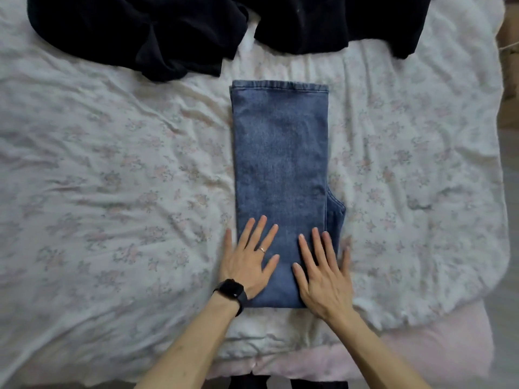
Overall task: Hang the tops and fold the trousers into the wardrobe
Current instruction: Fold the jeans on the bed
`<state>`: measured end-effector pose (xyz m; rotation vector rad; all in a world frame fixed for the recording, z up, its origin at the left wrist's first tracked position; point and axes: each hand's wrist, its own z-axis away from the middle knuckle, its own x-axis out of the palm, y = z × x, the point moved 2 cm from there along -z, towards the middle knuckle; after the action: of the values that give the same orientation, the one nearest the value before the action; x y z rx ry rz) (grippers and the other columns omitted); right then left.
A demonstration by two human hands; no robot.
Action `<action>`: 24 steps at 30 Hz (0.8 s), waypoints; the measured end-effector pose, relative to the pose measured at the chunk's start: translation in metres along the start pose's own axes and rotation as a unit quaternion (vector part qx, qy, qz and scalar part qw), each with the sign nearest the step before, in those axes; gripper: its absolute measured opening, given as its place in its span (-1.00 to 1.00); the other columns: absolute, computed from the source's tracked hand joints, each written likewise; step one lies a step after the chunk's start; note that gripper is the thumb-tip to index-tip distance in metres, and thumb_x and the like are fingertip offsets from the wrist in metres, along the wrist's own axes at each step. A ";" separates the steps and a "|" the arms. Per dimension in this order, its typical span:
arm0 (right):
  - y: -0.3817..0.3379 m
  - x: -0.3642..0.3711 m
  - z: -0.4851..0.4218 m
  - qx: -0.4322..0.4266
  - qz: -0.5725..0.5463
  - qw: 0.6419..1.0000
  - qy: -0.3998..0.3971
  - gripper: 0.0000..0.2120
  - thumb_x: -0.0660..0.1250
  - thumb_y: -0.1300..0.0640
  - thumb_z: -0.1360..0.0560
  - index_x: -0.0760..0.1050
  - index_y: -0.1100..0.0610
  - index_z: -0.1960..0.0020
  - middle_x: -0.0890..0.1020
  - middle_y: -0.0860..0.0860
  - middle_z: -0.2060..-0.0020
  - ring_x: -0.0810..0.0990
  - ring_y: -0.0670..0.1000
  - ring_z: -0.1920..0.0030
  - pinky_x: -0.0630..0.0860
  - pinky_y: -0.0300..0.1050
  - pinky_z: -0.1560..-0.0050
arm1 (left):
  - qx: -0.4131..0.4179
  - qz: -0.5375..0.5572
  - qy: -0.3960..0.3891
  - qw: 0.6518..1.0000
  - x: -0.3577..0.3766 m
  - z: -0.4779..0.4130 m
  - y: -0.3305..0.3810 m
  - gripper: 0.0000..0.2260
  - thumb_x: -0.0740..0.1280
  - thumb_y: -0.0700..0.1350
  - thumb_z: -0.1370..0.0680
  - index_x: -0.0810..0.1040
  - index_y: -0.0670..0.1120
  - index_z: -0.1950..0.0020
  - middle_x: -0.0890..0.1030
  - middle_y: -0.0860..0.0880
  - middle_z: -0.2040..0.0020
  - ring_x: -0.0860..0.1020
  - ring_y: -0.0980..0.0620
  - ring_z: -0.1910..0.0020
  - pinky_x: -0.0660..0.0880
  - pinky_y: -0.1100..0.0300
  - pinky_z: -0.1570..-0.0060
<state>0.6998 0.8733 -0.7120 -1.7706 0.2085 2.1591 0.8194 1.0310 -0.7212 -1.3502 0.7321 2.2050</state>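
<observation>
Jeans are lying as a folded strip mid-bed, one end close to the near edge. Left hand and right hand are pressing that end flat, fingers straight, no grip on anything. Probably best: smooth outward, then fold this end up to the hem, edges aligned.
</observation>
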 end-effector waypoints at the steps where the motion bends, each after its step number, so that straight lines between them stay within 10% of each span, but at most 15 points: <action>1: 0.009 0.001 0.006 0.008 0.010 1.000 -0.006 -0.40 0.05 -0.19 -0.64 0.15 -0.01 -0.63 0.09 0.03 -0.63 0.05 0.06 -0.63 0.06 0.35 -0.54 | -0.002 -0.009 -0.024 1.000 0.001 0.000 -0.008 -0.41 -0.07 0.27 -0.65 -0.22 0.19 -0.62 -0.24 0.11 -0.63 -0.22 0.08 -0.60 -0.31 -0.24 -0.47; 8: 0.025 -0.001 0.042 0.093 0.010 0.996 -0.012 -0.33 0.04 -0.17 -0.63 0.00 0.06 -0.65 -0.03 0.07 -0.65 -0.08 0.06 -0.64 -0.12 0.36 -0.56 | -0.039 -0.005 -0.012 0.999 -0.014 0.018 -0.023 -0.40 -0.15 0.23 -0.64 -0.21 0.07 -0.63 -0.24 0.02 -0.63 -0.30 0.06 -0.58 -0.31 -0.22 -0.48; 12: 0.003 -0.002 0.074 -0.026 -0.008 1.000 0.015 -0.33 0.09 -0.19 -0.64 0.05 0.06 -0.65 0.04 0.08 -0.64 0.03 0.09 -0.63 -0.03 0.33 -0.56 | 0.110 0.008 -0.003 0.994 -0.002 0.074 0.013 -0.28 0.15 0.24 -0.58 0.06 -0.05 -0.64 0.00 -0.03 -0.65 -0.03 -0.06 -0.62 0.00 -0.24 -0.52; 17: 0.001 0.016 0.081 -0.085 0.009 0.996 -0.015 -0.34 0.18 -0.11 -0.64 0.07 0.04 -0.65 0.05 0.03 -0.64 0.03 0.04 -0.63 0.08 0.30 -0.55 | 0.077 -0.053 -0.090 0.992 0.033 0.082 0.016 -0.15 0.16 0.07 -0.57 -0.46 0.03 -0.56 -0.45 0.06 -0.57 -0.40 -0.04 -0.56 -0.35 -0.22 -0.49; 24: 0.005 0.021 0.079 -0.084 0.058 0.995 0.000 -0.39 0.12 0.08 -0.61 0.10 0.07 -0.64 0.10 0.02 -0.63 0.08 0.04 -0.62 0.09 0.32 -0.54 | 0.085 -0.100 -0.061 0.989 0.041 0.078 0.010 -0.24 0.11 0.05 -0.59 -0.37 -0.02 -0.59 -0.39 0.04 -0.58 -0.40 0.00 -0.54 -0.41 -0.19 -0.46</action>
<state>0.6217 0.8981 -0.7163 -1.8908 0.1365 2.3192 0.7441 1.0776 -0.7269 -1.1409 0.6903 2.0004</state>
